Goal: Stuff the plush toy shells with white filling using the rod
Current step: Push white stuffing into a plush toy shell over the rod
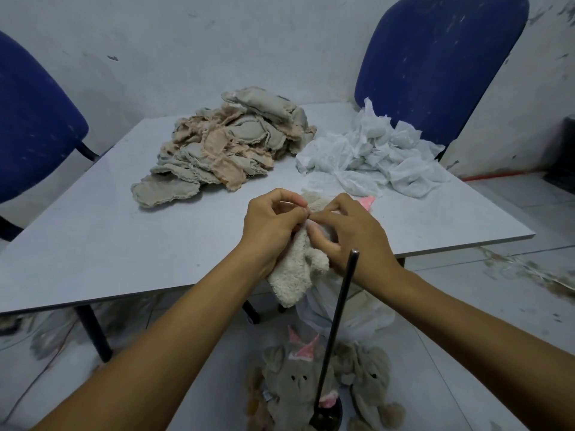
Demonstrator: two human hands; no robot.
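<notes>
Pinching the cream plush shell (298,269) at its opening above the table (93,237) edge, your left hand (270,225) and right hand (351,234) could lose that gap if fingers slip, leaving the upright rod (337,325) nowhere to enter.

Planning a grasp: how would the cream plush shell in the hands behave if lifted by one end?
Likely floppy: the cream plush shell droops off the table edge. Probably light, since it looks flat and unfilled. Fuzzy pile suggests good grip.
</notes>
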